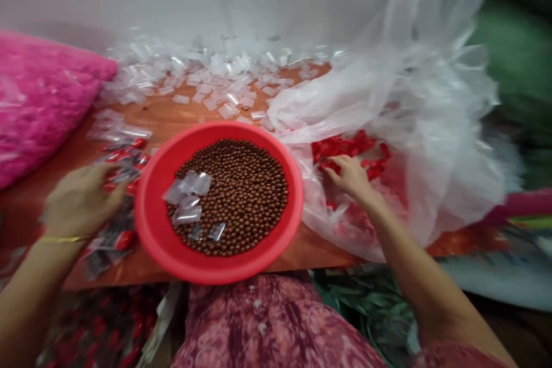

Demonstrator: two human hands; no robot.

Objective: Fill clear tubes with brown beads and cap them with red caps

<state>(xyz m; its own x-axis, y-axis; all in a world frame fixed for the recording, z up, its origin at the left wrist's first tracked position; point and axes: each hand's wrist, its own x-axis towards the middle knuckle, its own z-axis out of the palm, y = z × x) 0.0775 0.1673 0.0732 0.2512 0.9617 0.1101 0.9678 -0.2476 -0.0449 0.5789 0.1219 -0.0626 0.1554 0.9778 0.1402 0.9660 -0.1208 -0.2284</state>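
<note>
My left hand (81,201) is over a pile of small clear cases with red ends (125,164) on the left, its thumb and fingers apart. Motion blurs it slightly. My right hand (351,175) reaches into a clear plastic bag (328,109), fingers curled together among small red plastic pieces (345,144); its fingertips seem to pinch one of them. Between my hands stands a red basin (219,273) holding many brown, shiny beads (245,195). Several small clear plastic cases (187,195) lie on the beads at the left.
Loose clear plastic cases (224,92) are scattered along the back of the orange-brown table (159,115). At the left leans a big bag of pink pieces (47,98). Below the table's front edge, more red and clear pieces (103,328) are heaped at the left.
</note>
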